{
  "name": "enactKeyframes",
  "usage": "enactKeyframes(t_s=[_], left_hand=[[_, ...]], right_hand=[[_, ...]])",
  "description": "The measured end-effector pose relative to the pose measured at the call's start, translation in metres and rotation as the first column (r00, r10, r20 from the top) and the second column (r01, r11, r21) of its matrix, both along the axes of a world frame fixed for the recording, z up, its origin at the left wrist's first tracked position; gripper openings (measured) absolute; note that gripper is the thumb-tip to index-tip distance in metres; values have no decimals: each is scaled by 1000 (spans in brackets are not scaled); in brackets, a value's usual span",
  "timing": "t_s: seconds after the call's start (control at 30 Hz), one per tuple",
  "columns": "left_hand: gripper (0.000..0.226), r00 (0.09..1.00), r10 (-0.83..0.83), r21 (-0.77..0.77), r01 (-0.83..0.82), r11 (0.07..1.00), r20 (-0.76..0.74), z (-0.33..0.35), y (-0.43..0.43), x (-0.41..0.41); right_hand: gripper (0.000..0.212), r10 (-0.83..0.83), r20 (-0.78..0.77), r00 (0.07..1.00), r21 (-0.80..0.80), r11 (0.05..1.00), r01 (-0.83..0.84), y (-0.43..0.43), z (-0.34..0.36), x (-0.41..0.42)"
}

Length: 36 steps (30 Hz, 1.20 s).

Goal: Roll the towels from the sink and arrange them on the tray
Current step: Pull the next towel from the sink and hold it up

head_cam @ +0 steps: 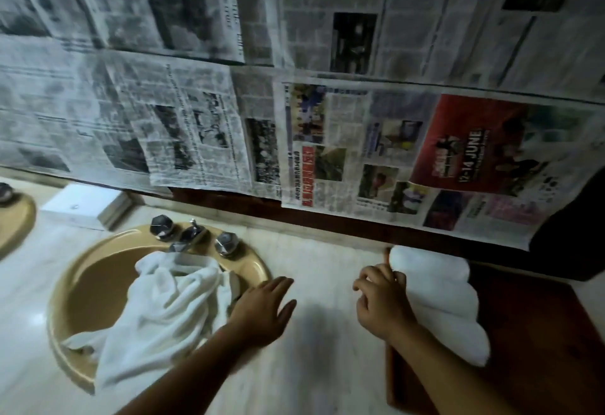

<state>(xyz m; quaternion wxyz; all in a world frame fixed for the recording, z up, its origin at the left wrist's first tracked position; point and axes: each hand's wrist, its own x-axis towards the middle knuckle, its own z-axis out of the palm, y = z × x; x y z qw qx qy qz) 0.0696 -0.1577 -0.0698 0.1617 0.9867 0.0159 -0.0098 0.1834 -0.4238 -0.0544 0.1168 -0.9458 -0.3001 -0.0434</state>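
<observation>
A loose white towel lies crumpled in the tan sink and hangs over its front rim. My left hand hovers flat with straight fingers over the counter, just right of the sink, holding nothing. Rolled white towels lie on the dark wooden tray at the right. My right hand is at the left edge of those rolls, fingers loosely curled and touching the nearest roll; a firm grip does not show.
Chrome faucet and two knobs stand behind the basin. A white box sits on the marble counter at back left, beside a second sink's rim. Newspaper covers the wall.
</observation>
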Motion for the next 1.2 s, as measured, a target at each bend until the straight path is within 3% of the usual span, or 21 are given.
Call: enactKeyframes(t_s=[0.13,0.27,0.4,0.5,0.6,0.73,0.87,0.97,1.07,1.13,1.2], left_hand=[[72,995,103,60,-102,993,-15,-3,106,-30],[69,988,105,126,-90,988,-117,2,177,-44],[73,979,24,178,13,984,-204,-5,202,-40],[74,975,-2,197,47,979,-223,-13,203,-36],[75,979,-2,183,40,982,-203,-18,205,-34],[74,986,36,107,-18,994,-166,-17,209,-36],[74,988,98,42,-93,995,-118,0,215,-34],[75,984,148,-1,-149,989,-103,21,219,-30],[78,988,146,-246,-130,961,47,64,204,-24],[76,970,123,-450,-15,893,211,101,190,-18],[75,951,97,-541,82,837,295,147,180,-7]], right_hand=[[32,124,-168,978,-58,989,-136,95,1,-19],[41,115,-363,925,-82,985,-154,195,0,-35],[53,-54,-577,815,-40,998,39,270,-12,-49],[31,-94,-566,819,37,990,139,298,-23,-61],[25,-154,-543,826,128,957,262,306,-27,-60],[19,-150,-525,838,368,848,383,300,8,-56],[19,-91,-389,917,603,727,328,295,83,-56],[20,-57,-282,958,766,587,260,296,152,-54],[24,-36,-214,976,860,466,206,290,216,-53],[28,16,-214,977,910,366,194,287,249,-50],[29,84,-230,969,944,263,202,283,282,-46]])
